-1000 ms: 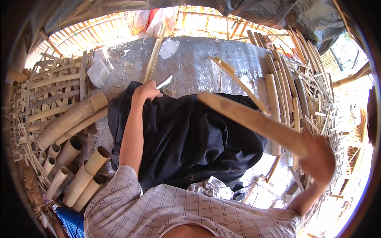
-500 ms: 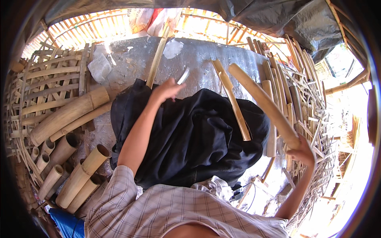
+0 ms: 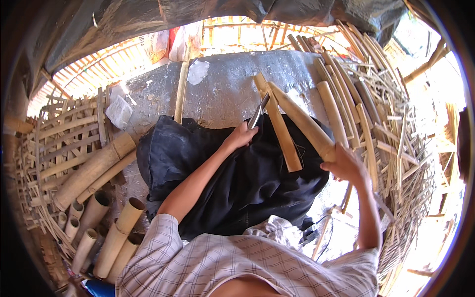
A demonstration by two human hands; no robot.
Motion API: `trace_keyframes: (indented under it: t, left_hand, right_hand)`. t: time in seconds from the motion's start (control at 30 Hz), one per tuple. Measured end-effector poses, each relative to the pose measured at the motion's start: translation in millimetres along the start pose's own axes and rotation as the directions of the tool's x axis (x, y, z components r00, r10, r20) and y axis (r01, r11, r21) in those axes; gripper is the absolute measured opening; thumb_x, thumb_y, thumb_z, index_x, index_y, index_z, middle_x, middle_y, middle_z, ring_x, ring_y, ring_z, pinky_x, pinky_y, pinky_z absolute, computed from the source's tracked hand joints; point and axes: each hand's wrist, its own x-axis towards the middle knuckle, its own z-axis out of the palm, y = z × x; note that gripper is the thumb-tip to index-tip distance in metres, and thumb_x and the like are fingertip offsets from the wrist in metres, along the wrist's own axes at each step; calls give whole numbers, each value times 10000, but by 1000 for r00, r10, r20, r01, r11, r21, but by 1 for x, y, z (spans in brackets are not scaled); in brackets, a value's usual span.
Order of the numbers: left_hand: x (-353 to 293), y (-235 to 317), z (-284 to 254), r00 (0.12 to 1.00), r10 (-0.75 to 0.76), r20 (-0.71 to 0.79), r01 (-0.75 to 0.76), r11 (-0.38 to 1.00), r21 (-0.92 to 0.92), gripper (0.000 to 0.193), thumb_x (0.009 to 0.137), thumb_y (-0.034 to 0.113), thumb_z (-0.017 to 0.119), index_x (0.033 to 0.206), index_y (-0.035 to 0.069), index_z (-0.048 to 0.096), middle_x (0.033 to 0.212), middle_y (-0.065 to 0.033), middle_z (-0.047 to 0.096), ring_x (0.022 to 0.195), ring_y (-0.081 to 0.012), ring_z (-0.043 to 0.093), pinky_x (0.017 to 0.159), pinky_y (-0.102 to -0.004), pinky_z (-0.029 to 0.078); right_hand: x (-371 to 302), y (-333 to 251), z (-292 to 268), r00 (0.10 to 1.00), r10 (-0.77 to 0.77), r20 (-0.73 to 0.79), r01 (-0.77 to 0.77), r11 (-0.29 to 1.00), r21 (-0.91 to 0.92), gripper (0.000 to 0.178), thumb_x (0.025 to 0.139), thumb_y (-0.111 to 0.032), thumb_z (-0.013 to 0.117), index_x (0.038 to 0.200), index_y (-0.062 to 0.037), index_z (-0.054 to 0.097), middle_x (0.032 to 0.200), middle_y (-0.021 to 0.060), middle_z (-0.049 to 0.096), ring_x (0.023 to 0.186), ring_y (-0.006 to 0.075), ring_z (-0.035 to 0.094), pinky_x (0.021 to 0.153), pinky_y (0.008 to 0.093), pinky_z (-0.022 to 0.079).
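My left hand (image 3: 241,135) is closed around a knife (image 3: 257,113), whose blade points up and to the right. The blade's tip appears to meet a split bamboo strip (image 3: 283,131) near its far end; I cannot tell if it cuts in. That strip lies slanted on the black cloth (image 3: 217,173) over my legs. In my right hand (image 3: 349,167) I grip the near end of a thick bamboo length (image 3: 308,129). It slants away to the left, its far end beside the strip's upper part.
At left stand several cut bamboo tubes (image 3: 118,237) beside a woven bamboo panel (image 3: 67,143) and a thick pole (image 3: 96,168). A pale block (image 3: 119,112) and an upright bamboo stick (image 3: 182,89) are farther off. Bamboo poles (image 3: 331,111) and a heap of strips (image 3: 396,138) fill the right.
My left hand has moved right and down, bringing the knife to the split strip. My right hand has come left with the bamboo length, closer to the strip. The view has shifted slightly.
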Motion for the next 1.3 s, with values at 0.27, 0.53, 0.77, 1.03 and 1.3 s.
trace_keyframes:
  t: [0.27, 0.53, 0.77, 1.03, 1.3]
  left_hand:
    - [1, 5, 3, 999, -44, -22, 44, 999, -11, 406, 1009, 373, 596, 1011, -28, 540, 630, -68, 563, 492, -163, 565, 466, -338, 468]
    - [-47, 54, -13, 995, -81, -62, 73, 989, -127, 311, 1037, 318, 594, 999, 25, 499, 604, -33, 507, 425, -124, 493, 398, -312, 400]
    - [26, 180, 70, 987, 140, 80, -143, 989, 43, 324, 1059, 300, 558, 995, 7, 437, 539, -29, 507, 377, -138, 485, 372, -329, 395]
    - [142, 406, 383, 670, 375, 640, -445, 894, -58, 339, 977, 299, 663, 958, 21, 470, 620, -30, 523, 448, -124, 493, 408, -313, 430]
    - [57, 310, 465, 416, 58, 907, -24, 998, -53, 326, 993, 290, 664, 865, 102, 430, 581, 27, 428, 398, -64, 373, 397, -285, 314]
  right_hand:
    - [8, 38, 6, 970, -33, 240, -92, 866, 491, 523, 798, -164, 801, 1177, 55, 515, 775, 143, 657, 578, 241, 703, 427, 364, 580]
    - [-16, 56, 41, 932, -205, 298, -122, 596, 793, 403, 881, -169, 760, 1170, 35, 566, 735, 114, 655, 570, 220, 674, 440, 347, 524]
    - [-48, 129, 9, 966, -230, 116, -67, 206, 976, 347, 870, -147, 723, 1121, 8, 541, 739, 140, 629, 529, 224, 621, 460, 345, 521]
    - [-134, 295, -39, 841, 344, -417, 394, 137, 909, 369, 875, -181, 739, 1105, -11, 506, 706, 77, 581, 530, 188, 617, 450, 327, 525]
    - [-217, 369, 113, 664, 736, -133, 290, -90, 953, 358, 854, -178, 724, 1113, -5, 547, 722, 83, 611, 537, 193, 646, 450, 346, 544]
